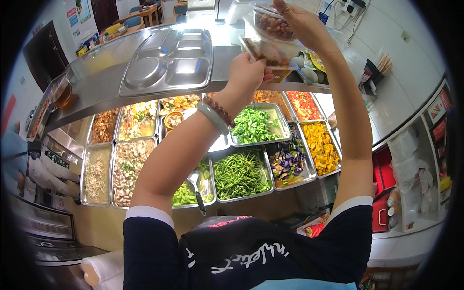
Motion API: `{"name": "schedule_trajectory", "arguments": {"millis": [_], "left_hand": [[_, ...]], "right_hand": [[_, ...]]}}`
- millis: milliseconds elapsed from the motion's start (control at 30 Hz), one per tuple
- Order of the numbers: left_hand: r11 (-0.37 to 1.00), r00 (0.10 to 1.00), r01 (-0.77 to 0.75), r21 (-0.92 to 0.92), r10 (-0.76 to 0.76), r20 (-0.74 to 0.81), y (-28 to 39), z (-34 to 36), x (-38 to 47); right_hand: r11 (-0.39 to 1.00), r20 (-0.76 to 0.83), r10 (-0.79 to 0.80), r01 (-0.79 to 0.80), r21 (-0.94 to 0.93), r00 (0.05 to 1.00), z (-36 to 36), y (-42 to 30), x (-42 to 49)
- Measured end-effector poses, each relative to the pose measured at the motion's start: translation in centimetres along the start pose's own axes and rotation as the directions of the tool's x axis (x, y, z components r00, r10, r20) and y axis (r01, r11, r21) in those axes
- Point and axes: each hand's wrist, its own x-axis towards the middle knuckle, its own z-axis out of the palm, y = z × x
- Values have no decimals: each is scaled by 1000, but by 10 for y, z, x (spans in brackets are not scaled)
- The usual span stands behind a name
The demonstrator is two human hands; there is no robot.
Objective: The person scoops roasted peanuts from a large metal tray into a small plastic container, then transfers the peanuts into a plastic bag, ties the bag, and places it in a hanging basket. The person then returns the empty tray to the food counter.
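Note:
On the steel shelf over the food counter stands a stack of clear plastic containers [273,52]. My right hand [306,29] grips the round lidded tub of peanuts or similar brown nuts [272,26] at the top, thumb over its lid. Lower down, my left hand [248,70] has its fingers curled on the near edge of a rectangular container with food inside. Below my hands, steel trays hold chopped greens [255,125], cut green beans [241,174] and purple eggplant [288,159]. Part of the stack is hidden behind my fingers.
A compartment tray [170,61] lies on the shelf to the left, near a glass jug of amber liquid [61,95]. A serving spoon [197,192] rests in a lettuce tray. Eggs [310,74] sit right of the stack. Another person [50,170] stands at the left.

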Motion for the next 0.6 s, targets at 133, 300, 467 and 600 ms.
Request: {"name": "schedule_trajectory", "arguments": {"millis": [133, 300, 467, 600], "left_hand": [[996, 997, 60, 72, -64, 53, 6, -11, 14], [991, 992, 120, 61, -121, 20, 3, -4, 28], [970, 986, 142, 198, -157, 59, 3, -1, 28], [940, 948, 205, 272, -260, 185, 19, -20, 17]], "right_hand": [[995, -70, 13, -19, -95, 997, 6, -1, 3], [984, 57, 125, -116, -132, 991, 8, 13, 17], [982, -89, 41, -56, -178, 995, 13, 27, 15], [997, -245, -61, 73, 39, 968, 9, 29, 2]]}}
